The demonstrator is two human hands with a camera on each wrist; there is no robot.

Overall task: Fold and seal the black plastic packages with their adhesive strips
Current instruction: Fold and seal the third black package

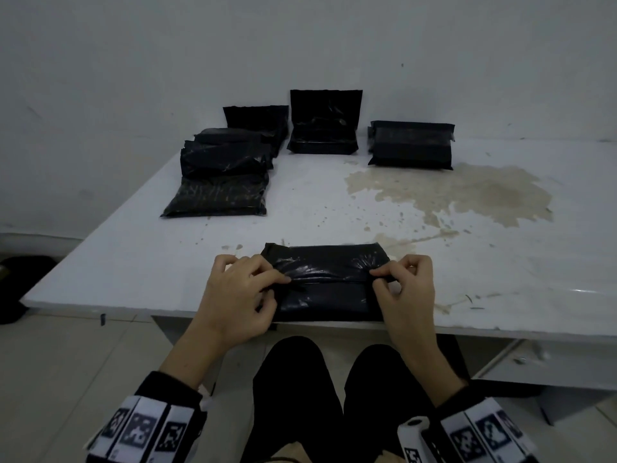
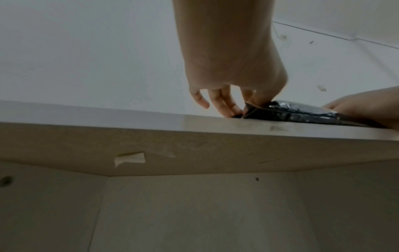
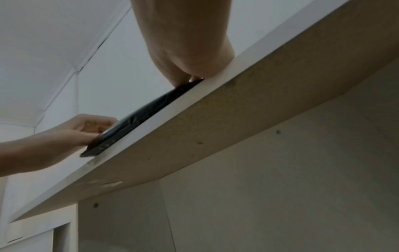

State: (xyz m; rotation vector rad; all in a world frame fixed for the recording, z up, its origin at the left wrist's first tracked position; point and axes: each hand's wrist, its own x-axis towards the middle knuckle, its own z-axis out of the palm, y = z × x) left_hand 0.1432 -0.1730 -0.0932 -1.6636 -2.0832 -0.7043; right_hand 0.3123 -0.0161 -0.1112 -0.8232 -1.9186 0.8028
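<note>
Package (image 1: 329, 282) lies flat, long axis left-right, along table (image 1: 400, 208) edge.

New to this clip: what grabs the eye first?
Two bare hands, left hand and right hand, pinch the ends of a black package at the near edge of the white table. Behind it, more black packages sit along the far wall side. A big brownish stain spreads across the table's right half.
</note>
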